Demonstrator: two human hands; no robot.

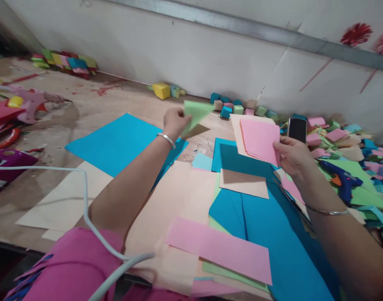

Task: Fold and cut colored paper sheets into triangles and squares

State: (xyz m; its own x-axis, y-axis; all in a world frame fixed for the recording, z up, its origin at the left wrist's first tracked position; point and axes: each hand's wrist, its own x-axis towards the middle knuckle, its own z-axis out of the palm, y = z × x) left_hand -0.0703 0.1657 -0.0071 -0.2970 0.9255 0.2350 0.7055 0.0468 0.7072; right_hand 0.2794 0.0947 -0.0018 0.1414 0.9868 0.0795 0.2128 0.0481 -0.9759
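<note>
My left hand (175, 122) is closed on a light green piece of paper (197, 112), raised above the far part of the table. My right hand (293, 156) pinches a few pieces of pink paper (260, 140) together with peach paper (237, 129) behind them. Below my hands lie large blue sheets (116, 140), a wide peach sheet (178, 192), a small peach strip (243, 183) and a long pink strip (222, 251). Green edges show under the blue and pink sheets.
Small folded paper cubes (226, 111) line the wall. At the right are a phone (297, 129), a blue glue gun (343, 179) and a heap of cut paper (338, 133). A pink glue gun (31, 102) lies left. A white cable (84, 196) crosses my left arm.
</note>
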